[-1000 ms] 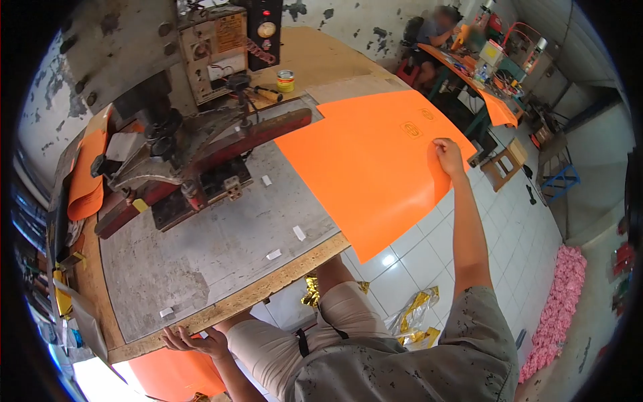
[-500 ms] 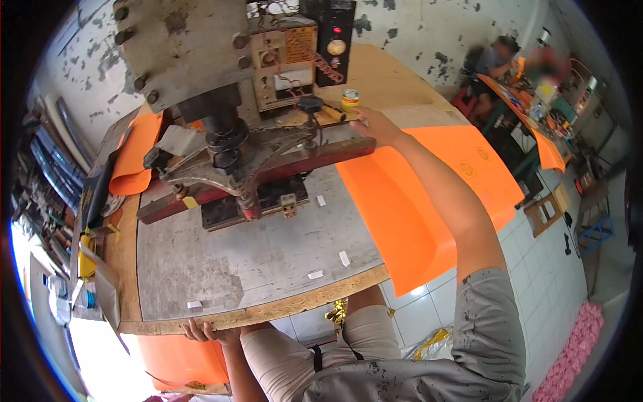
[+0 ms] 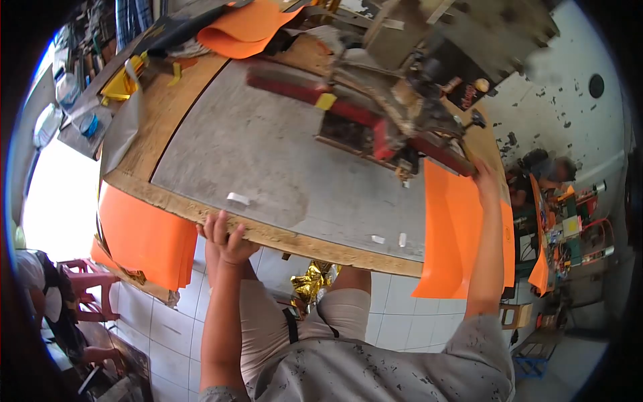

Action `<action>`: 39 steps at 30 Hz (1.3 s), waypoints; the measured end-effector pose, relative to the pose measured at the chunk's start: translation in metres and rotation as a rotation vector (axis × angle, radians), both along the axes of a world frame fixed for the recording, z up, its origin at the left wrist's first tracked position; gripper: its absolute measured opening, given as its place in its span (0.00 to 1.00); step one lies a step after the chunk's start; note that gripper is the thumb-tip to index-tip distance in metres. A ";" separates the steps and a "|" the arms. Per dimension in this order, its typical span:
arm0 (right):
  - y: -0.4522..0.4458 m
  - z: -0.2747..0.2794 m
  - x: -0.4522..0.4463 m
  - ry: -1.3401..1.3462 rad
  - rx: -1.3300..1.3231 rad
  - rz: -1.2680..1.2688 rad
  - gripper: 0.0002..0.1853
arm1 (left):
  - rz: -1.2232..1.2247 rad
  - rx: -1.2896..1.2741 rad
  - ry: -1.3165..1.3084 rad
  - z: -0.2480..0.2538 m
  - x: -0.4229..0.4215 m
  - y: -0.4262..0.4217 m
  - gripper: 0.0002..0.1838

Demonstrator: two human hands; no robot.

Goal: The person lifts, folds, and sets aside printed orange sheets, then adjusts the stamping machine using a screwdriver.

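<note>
My left hand [image 3: 231, 241] is at the front edge of the worktable [image 3: 301, 242], its fingers spread and touching the chipped wooden rim. Near that hand, a small white strip [image 3: 238, 198] lies on the grey table plate [image 3: 268, 141]. My right hand [image 3: 487, 181] is closed around the right end of the press's long red bar [image 3: 442, 153]; some fingers are hidden behind it. A dark flat die block [image 3: 345, 134] sits under the bar. Below my right forearm, an orange sheet [image 3: 445, 234] hangs over the table's right side.
Folded orange sheets [image 3: 244, 30] lie at the back left. More orange sheets [image 3: 144, 234] are stacked below the table's left edge. Gold foil [image 3: 311, 281] is between my legs. One person [image 3: 40, 288] is at lower left, another [image 3: 552, 167] at a far right bench.
The view has swung left, so the press appears farther right and blurred. My left hand has come up onto the table rim. My right hand is still at the bar's end.
</note>
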State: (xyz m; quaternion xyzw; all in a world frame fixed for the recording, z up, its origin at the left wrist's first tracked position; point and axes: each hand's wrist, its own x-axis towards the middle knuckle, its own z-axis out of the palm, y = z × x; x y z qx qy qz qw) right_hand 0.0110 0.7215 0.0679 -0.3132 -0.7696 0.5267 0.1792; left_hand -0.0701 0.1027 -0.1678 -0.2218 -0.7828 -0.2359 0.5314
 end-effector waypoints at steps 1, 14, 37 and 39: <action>-0.019 0.003 0.036 0.081 -0.096 -0.076 0.25 | -0.013 0.001 -0.021 0.000 0.003 -0.001 0.35; -0.357 0.010 0.165 -0.117 -0.183 0.220 0.33 | -0.283 -0.171 0.008 0.020 -0.007 -0.049 0.17; -0.048 0.099 -0.042 0.355 0.226 -0.129 0.13 | -0.223 -0.083 -0.305 0.028 0.022 -0.042 0.18; -0.017 0.108 -0.098 0.316 0.316 -0.190 0.14 | -0.202 -0.092 -0.305 0.024 0.023 -0.041 0.19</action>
